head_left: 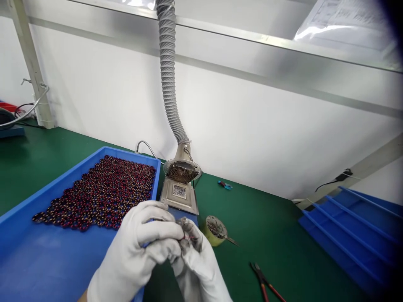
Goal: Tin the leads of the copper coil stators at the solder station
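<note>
- the left hand (141, 241) and the right hand (201, 260), both in white gloves, how are they?
- both are closed by the fingertips on one small wire piece (188, 238). the left comes to it from about 8 o'clock, the right from about 5 o'clock.
- which one is nearer to it?
- neither, i think; both touch it. a reddish wire shows, but the fingers cover the rest, so its long axis i cannot tell.
- and around, counting from this piece?
- at 10 o'clock, the many dark red rings (103, 193) lie in the blue tray (67, 178), whose near part reaches under the left forearm. at 12 o'clock, just beyond the fingers, is the metal box (187, 202), with the round hood (182, 170) above it.
- is something close on the other side?
- yes, the yellowish cup (214, 241) is just beside the right hand, near 3 o'clock, and a thin tool (232, 241) sticks out from it. at 4 o'clock, farther, the red-handled pliers (263, 280) lie on the green desk (252, 226).
</note>
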`<action>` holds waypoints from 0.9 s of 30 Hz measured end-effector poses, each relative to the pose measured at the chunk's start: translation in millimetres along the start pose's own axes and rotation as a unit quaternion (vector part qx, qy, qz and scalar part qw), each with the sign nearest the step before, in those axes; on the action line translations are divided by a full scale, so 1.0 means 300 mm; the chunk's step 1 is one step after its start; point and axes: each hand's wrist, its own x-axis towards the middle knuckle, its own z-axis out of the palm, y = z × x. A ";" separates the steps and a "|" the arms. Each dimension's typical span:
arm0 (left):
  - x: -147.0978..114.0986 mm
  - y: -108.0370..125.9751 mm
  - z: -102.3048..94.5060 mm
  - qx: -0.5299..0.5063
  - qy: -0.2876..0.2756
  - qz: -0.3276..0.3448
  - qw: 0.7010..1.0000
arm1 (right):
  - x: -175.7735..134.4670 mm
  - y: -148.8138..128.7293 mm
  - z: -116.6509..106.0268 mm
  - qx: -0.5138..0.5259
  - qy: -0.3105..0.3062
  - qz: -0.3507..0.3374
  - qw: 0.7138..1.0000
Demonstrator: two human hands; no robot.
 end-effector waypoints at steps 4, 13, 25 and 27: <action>0.001 -0.016 -0.007 -0.162 0.094 -0.110 0.976 | 0.026 -0.001 -0.009 0.026 -0.020 0.029 0.999; 0.006 0.013 0.030 -0.258 0.072 -0.214 0.939 | 0.045 0.122 -0.021 0.148 -0.013 0.066 0.987; -0.003 0.015 0.013 -0.053 0.029 -0.178 0.982 | -0.103 -0.042 0.115 0.297 -0.036 0.113 0.948; -0.006 0.019 0.026 -0.013 0.006 -0.123 0.992 | -0.105 -0.044 0.124 0.320 -0.048 0.118 0.939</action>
